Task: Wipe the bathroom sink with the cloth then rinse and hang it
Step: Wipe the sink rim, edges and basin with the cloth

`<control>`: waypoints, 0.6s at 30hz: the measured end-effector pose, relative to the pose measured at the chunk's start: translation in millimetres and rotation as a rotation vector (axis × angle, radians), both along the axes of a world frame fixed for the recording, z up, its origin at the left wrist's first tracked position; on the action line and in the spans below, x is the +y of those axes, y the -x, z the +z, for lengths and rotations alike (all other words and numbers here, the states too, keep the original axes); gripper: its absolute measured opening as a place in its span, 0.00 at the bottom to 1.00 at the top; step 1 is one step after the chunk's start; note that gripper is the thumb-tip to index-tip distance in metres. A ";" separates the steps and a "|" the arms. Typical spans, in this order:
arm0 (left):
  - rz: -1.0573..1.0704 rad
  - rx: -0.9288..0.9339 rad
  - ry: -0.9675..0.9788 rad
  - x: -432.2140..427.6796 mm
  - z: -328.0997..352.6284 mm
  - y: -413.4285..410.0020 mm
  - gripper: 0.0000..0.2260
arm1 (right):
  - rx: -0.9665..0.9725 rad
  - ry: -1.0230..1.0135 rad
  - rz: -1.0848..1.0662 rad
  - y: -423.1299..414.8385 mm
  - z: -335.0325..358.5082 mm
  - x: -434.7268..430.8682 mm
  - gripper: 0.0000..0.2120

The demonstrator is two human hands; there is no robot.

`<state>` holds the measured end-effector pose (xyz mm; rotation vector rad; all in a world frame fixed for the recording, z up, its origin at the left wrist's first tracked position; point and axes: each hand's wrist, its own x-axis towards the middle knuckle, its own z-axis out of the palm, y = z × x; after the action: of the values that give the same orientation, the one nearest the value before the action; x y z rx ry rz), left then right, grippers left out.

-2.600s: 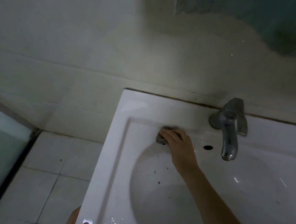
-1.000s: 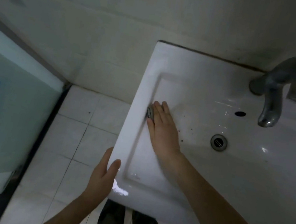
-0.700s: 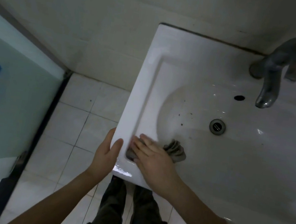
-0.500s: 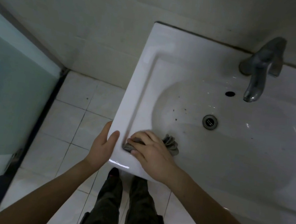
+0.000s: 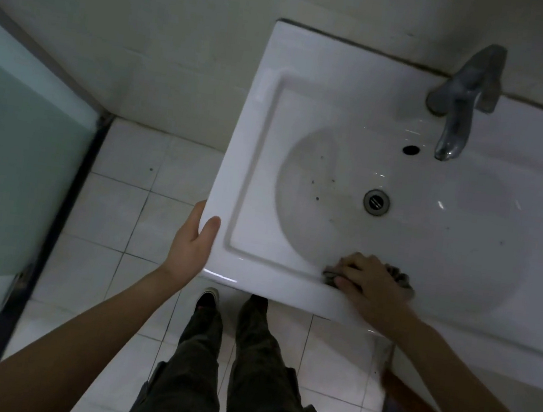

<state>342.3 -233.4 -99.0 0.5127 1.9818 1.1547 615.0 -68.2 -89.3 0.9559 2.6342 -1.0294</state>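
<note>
The white bathroom sink (image 5: pixel 262 156) fills the right half of the view, with small dark specks inside its oval bowl. My right hand (image 5: pixel 370 284) presses a crumpled grey cloth (image 5: pixel 400 280) against the front inner rim of the bowl; most of the cloth is hidden under my fingers. My left hand (image 5: pixel 192 244) grips the sink's front-left corner, thumb on top of the rim. A grey metal faucet (image 5: pixel 458 113) stands at the back of the sink above the overflow hole (image 5: pixel 411 150) and the drain (image 5: pixel 376 202).
White floor tiles (image 5: pixel 118 206) lie left of and below the sink, where my legs and shoes (image 5: pixel 236 357) stand. A frosted glass panel (image 5: pixel 8 178) with a dark frame runs along the left. The wall (image 5: pixel 147 34) rises behind the sink.
My right hand has slid the cloth from the back of the bowl, down the left side, and now rightwards along the front rim. My left hand took hold of the sink's front-left corner.
</note>
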 end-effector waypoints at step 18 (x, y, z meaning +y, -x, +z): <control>-0.046 -0.096 -0.045 -4.9 -4.4 6.1 0.15 | 0.048 0.898 -0.585 152.4 67.7 -7.3 0.18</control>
<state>336.3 -238.3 -103.4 0.5136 1.8564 1.1755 462.7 -75.5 -21.7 1.4247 1.5537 -2.0863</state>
